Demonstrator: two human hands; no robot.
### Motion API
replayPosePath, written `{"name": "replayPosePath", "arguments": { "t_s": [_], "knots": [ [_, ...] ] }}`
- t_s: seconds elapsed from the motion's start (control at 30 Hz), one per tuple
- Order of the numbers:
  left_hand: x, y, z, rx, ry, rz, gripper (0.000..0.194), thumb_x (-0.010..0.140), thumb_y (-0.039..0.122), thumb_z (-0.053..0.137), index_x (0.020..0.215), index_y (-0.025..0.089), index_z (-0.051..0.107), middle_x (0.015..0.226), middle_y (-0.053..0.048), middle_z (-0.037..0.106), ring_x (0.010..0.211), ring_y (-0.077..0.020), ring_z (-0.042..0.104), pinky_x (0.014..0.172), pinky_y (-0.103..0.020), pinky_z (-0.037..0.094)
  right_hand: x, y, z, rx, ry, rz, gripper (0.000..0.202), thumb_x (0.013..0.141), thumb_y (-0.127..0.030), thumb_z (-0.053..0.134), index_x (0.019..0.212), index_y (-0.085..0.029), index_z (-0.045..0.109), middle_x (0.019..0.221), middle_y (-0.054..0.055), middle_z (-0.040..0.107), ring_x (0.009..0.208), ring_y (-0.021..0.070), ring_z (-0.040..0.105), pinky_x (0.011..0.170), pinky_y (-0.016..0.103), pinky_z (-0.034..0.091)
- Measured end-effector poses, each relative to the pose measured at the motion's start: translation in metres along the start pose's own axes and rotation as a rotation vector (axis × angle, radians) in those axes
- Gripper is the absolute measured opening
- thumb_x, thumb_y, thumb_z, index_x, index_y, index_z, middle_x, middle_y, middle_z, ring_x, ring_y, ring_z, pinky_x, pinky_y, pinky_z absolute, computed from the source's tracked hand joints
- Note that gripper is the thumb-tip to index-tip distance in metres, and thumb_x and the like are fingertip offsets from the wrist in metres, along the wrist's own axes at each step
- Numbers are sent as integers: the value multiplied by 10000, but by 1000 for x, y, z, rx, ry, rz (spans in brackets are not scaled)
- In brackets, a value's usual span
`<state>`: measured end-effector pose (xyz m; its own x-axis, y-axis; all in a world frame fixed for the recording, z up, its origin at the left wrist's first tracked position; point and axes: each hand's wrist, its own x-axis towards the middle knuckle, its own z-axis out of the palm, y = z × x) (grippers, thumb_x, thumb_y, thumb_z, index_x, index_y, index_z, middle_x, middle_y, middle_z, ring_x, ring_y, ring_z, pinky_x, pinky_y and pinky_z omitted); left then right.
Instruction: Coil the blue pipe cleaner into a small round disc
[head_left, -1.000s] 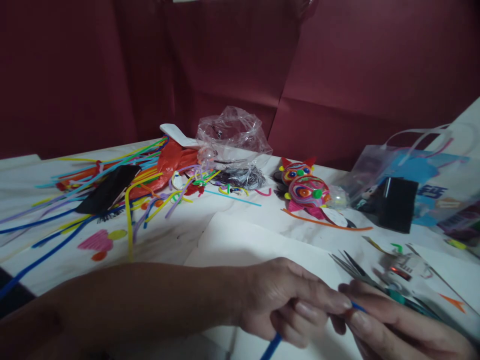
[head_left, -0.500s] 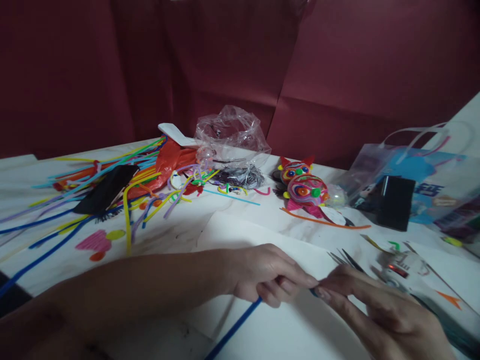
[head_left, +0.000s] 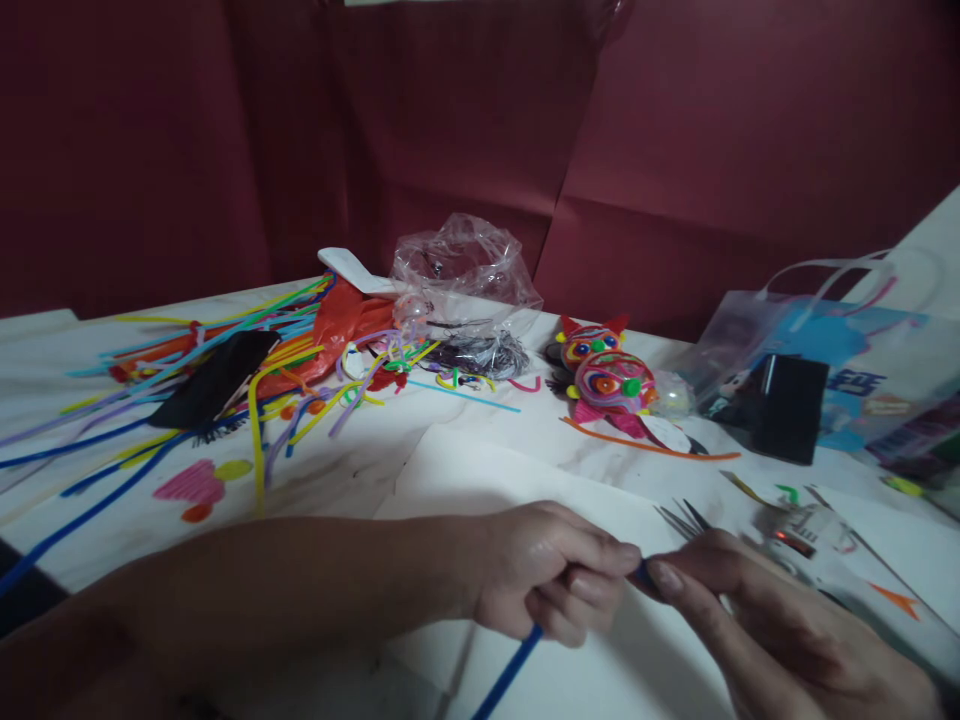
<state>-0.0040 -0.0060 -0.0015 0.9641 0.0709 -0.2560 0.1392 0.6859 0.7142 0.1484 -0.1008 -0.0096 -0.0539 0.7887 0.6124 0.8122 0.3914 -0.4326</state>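
A blue pipe cleaner (head_left: pixel 511 672) runs up from the bottom edge into my left hand (head_left: pixel 551 575), whose fingers are wrapped round it. Its end comes out between the two hands, where the thumb and forefinger of my right hand (head_left: pixel 757 610) pinch it. The fingertips of both hands are almost touching. Beneath the hands lies a sheet of white paper (head_left: pixel 480 480). Just behind my right hand are the tips of a pair of scissors (head_left: pixel 684 520), the rest of them mostly hidden.
Many coloured pipe cleaners (head_left: pixel 157 400) and a red plastic bag (head_left: pixel 337 330) lie at the left. Two decorated animal-faced figures (head_left: pixel 615 385) stand behind the paper. A clear plastic bag (head_left: pixel 465 270), a dark phone-like block (head_left: pixel 787 410) and a blue-printed carrier bag (head_left: pixel 862 350) are farther back.
Both hands have shifted slightly to the right with the blue pipe cleaner. A little more of its end shows between my fingertips. The things on the table have stayed put.
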Motion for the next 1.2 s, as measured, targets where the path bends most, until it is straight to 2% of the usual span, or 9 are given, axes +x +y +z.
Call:
{"name": "replayPosePath", "arguments": {
  "t_s": [0.17,0.37,0.57,0.7,0.87,1.0,1.2],
  "knots": [
    [-1,5,-5,113,69,-38,191,832,190,427,643,166,413,393,88,247,321,-41,109,340,-196,39,3,5,1,-39,-86,-42,180,867,-264,480,702,-218,535,580,-22,547,473,111,530,447,188,412],
    [-2,9,-7,145,39,-31,125,796,207,501,685,169,459,385,98,235,336,-44,98,348,-199,34,1,3,-1,1,-49,-43,185,879,-296,461,721,-237,537,634,-24,585,519,122,560,462,188,420],
    [-3,7,-5,141,49,-12,135,817,226,461,765,136,547,376,102,199,341,-49,85,345,-198,34,1,5,-1,54,-2,-26,168,869,-291,479,726,-254,560,641,-30,587,526,127,558,468,192,430],
    [-3,6,-6,137,106,-2,162,762,253,552,657,158,474,377,102,222,337,-37,106,345,-192,40,3,11,2,103,-21,-43,60,834,-300,548,800,-272,588,664,-16,592,563,141,570,376,168,412],
    [-2,7,-8,150,69,-10,258,686,334,642,639,173,445,366,104,245,332,-34,119,339,-194,46,3,13,0,140,-74,-89,68,839,-289,539,834,-281,606,678,-10,603,561,139,577,362,154,423],
    [-3,10,-9,201,65,4,220,710,326,620,662,170,473,366,104,243,330,-36,116,335,-196,43,2,9,-1,123,-65,-16,113,826,-314,554,746,-264,617,727,-7,642,601,152,597,427,176,450],
    [-6,14,-7,243,59,48,110,778,218,527,689,161,497,379,104,231,331,-40,104,334,-196,53,5,1,-7,180,-48,78,139,795,-329,587,690,-260,646,673,-13,646,583,157,599,469,193,456]
  ]
}}
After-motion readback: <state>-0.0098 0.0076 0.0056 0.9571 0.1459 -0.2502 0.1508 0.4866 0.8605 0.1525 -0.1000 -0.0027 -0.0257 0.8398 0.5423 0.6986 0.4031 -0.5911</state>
